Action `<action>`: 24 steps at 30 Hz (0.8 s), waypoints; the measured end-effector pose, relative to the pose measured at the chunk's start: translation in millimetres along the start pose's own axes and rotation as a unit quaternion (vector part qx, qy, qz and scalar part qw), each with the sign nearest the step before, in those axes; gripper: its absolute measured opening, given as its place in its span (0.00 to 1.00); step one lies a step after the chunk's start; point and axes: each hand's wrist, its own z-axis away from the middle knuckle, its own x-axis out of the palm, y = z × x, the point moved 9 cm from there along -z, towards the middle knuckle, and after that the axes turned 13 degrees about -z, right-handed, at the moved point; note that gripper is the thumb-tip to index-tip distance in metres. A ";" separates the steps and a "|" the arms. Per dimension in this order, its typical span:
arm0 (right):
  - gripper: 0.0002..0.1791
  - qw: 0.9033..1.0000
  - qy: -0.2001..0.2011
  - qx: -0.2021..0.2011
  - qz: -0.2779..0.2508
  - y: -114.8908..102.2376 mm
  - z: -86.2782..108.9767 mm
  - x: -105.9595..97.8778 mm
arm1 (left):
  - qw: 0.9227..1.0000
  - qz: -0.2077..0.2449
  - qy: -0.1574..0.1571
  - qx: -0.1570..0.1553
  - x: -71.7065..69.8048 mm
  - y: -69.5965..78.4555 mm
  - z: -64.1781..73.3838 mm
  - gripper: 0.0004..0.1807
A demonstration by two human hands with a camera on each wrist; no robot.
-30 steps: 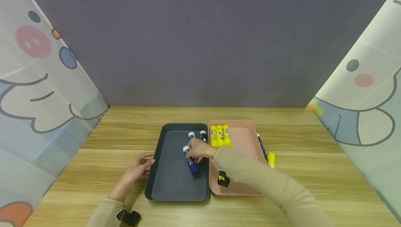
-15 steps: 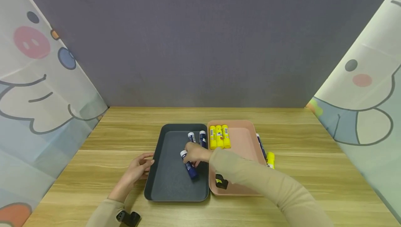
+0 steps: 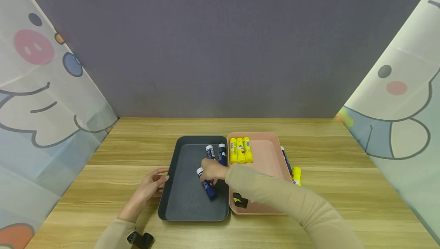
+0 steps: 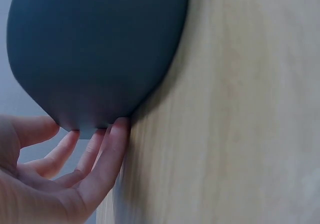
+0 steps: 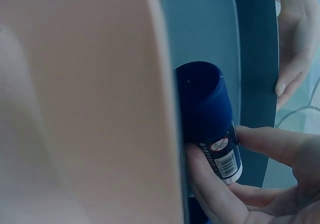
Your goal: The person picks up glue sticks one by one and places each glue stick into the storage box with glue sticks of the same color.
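Observation:
My right hand (image 3: 212, 170) pinches a dark blue glue stick (image 3: 209, 190) with a white end, slanted over the floor of the dark grey tray (image 3: 192, 212). In the right wrist view, thumb and fingers hold this glue stick (image 5: 207, 111) from both sides around its label and barcode. Two more blue glue sticks lie at the tray's far right: one (image 3: 210, 151) just beyond my right hand, the other (image 3: 222, 154) along the side wall. My left hand (image 3: 150, 184) rests its fingertips against the tray's outer left wall, as the left wrist view also shows at the wall (image 4: 95, 104).
Right beside the grey tray stands a pink tray (image 3: 266, 153), with three yellow glue sticks (image 3: 240, 151) side by side at its far left; my right forearm crosses over it. On the table right of it lie a blue glue stick (image 3: 286, 159) and a yellow one (image 3: 297, 175).
My right hand has moved slightly left and nearer with the blue glue stick, lower toward the tray floor. The left hand stays on the tray wall.

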 end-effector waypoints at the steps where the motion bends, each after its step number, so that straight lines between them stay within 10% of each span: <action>1: 0.09 1.000 0.000 0.002 0.001 0.1 -0.1 0.7 | 1.000 0.000 0.000 0.001 0.0 0.1 0.1 0.23; 24: 0.21 0.999 -0.001 -0.041 -0.005 -12.5 19.2 -20.1 | 1.000 -0.005 -0.001 0.002 -0.4 1.4 0.9 0.23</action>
